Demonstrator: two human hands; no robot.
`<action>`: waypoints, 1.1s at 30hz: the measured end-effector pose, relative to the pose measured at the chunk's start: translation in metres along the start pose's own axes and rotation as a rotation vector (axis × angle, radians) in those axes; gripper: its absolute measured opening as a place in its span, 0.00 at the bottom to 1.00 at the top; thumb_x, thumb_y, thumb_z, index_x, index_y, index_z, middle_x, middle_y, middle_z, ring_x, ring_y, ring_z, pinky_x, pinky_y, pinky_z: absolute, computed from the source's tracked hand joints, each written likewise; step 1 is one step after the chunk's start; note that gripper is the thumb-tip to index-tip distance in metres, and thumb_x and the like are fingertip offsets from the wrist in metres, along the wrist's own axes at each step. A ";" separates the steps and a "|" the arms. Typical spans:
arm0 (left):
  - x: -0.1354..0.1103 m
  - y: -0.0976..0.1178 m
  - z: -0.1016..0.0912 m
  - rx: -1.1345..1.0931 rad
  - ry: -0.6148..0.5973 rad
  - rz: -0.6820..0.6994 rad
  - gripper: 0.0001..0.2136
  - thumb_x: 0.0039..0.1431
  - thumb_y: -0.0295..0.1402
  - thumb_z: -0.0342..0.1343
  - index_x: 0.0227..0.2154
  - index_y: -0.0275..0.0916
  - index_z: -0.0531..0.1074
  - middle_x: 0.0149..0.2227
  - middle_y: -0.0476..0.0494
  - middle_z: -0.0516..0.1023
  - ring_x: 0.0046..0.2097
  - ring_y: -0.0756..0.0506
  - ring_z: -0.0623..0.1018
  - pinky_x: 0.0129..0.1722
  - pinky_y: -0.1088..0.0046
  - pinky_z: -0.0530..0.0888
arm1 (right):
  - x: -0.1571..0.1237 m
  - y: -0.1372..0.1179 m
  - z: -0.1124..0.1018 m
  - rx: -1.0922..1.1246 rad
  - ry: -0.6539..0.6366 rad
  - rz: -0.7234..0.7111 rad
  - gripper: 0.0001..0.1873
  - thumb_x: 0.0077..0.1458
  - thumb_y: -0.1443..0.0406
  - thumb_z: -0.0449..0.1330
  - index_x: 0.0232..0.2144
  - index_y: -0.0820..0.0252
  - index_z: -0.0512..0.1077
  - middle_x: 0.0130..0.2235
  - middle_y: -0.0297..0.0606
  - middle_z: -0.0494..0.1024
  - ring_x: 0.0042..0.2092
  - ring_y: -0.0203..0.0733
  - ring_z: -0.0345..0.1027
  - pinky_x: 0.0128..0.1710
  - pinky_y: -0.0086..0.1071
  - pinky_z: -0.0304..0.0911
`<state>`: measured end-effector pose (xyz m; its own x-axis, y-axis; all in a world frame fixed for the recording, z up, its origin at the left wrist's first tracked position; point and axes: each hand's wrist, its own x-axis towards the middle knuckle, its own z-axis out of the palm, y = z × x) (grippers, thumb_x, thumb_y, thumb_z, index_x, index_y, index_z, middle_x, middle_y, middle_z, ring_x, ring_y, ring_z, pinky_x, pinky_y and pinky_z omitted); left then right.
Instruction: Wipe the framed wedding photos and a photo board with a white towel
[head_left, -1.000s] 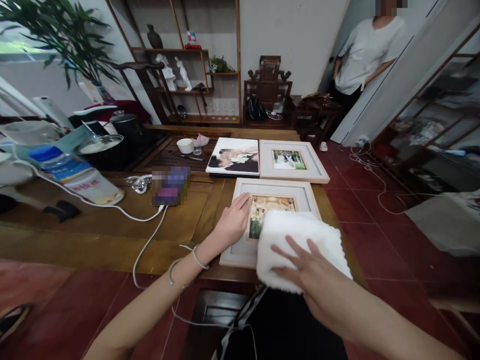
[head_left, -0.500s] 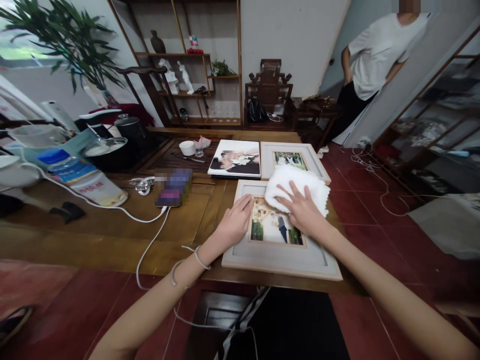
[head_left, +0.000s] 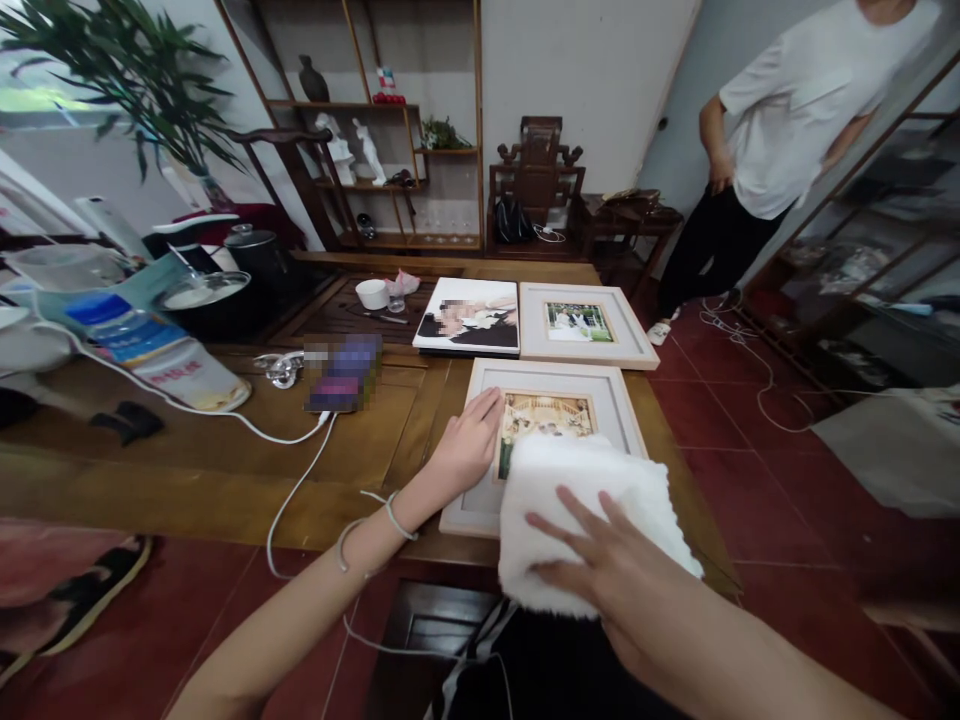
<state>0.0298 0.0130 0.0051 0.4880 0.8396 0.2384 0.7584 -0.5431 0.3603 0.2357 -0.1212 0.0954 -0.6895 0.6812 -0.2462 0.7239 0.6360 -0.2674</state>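
A white-framed photo (head_left: 555, 385) lies flat at the near edge of the wooden table (head_left: 225, 470). My left hand (head_left: 469, 440) rests flat on the frame's left border, fingers stretched out. My right hand (head_left: 600, 570) presses a fluffy white cloth (head_left: 577, 490) down on the frame's near half, fingers spread on top of it. The cloth hides the lower part of the picture and hangs past the table edge.
Behind lie a frameless photo print (head_left: 469, 313) and a second framed photo (head_left: 585, 322). A phone (head_left: 343, 372) on a white cable (head_left: 289, 495), keys (head_left: 281, 368), a plastic pack (head_left: 161, 350) and a pot (head_left: 251, 250) sit to the left. A person (head_left: 780, 140) stands at the back right.
My right hand has dragged the cloth from the frame's far right corner back to its near edge. The left hand stayed put. The standing person stepped closer.
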 end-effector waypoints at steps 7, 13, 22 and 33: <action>0.000 0.000 0.001 0.004 0.008 0.007 0.21 0.65 0.28 0.39 0.61 0.35 0.57 0.64 0.34 0.59 0.65 0.41 0.58 0.61 0.55 0.62 | 0.024 0.041 0.008 -0.088 0.180 0.049 0.44 0.38 0.81 0.48 0.58 0.51 0.65 0.66 0.32 0.53 0.68 0.53 0.35 0.63 0.60 0.40; -0.001 -0.002 0.000 0.010 -0.003 0.011 0.21 0.65 0.28 0.39 0.61 0.35 0.57 0.64 0.35 0.59 0.66 0.41 0.57 0.62 0.56 0.62 | 0.088 0.118 -0.014 -0.356 0.414 0.240 0.42 0.41 0.82 0.49 0.59 0.56 0.63 0.66 0.40 0.53 0.67 0.63 0.37 0.58 0.67 0.43; 0.000 -0.001 0.000 -0.008 0.001 -0.011 0.21 0.66 0.28 0.39 0.60 0.33 0.58 0.64 0.35 0.59 0.66 0.41 0.58 0.62 0.58 0.62 | 0.092 0.076 0.002 -0.345 0.256 0.159 0.38 0.43 0.82 0.49 0.56 0.54 0.67 0.66 0.37 0.54 0.65 0.71 0.37 0.55 0.73 0.43; 0.000 -0.001 0.000 0.005 -0.010 -0.002 0.21 0.66 0.28 0.39 0.61 0.33 0.58 0.64 0.35 0.59 0.66 0.41 0.57 0.62 0.57 0.62 | 0.008 0.014 0.004 -0.046 -0.003 0.046 0.48 0.35 0.82 0.48 0.59 0.46 0.62 0.67 0.28 0.51 0.67 0.58 0.36 0.60 0.63 0.44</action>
<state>0.0293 0.0135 0.0051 0.4908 0.8407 0.2286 0.7613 -0.5414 0.3567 0.2402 -0.1079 0.0859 -0.6555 0.7089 -0.2601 0.7551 0.6201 -0.2129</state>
